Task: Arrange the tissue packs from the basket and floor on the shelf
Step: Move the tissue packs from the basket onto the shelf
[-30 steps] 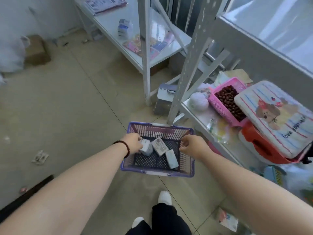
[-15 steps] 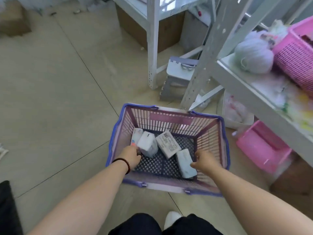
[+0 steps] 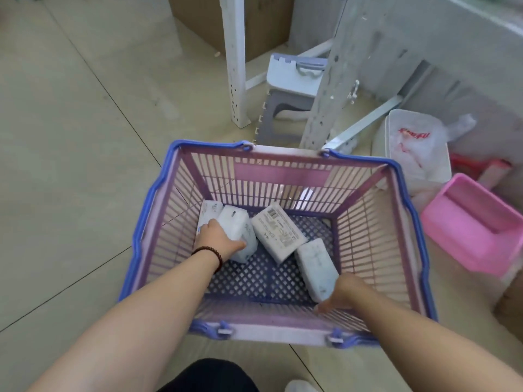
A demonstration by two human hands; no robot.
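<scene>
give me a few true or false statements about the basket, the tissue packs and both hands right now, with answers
1. The basket holds four tissue packs. True.
2. The left hand rests on the floor outside the basket. False: it is inside the basket, on a tissue pack.
3. The right hand is at the near end of the rightmost pack. True.
4. The pack with printed text is already lifted out. False: it lies on the basket bottom.
5. The left wrist is bare. False: it wears a dark bracelet.

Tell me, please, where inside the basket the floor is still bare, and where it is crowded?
Bare: the mesh of the basket between the left hand and right hand, and the far right corner. Crowded: the far left, where four tissue packs lie close together.
</scene>
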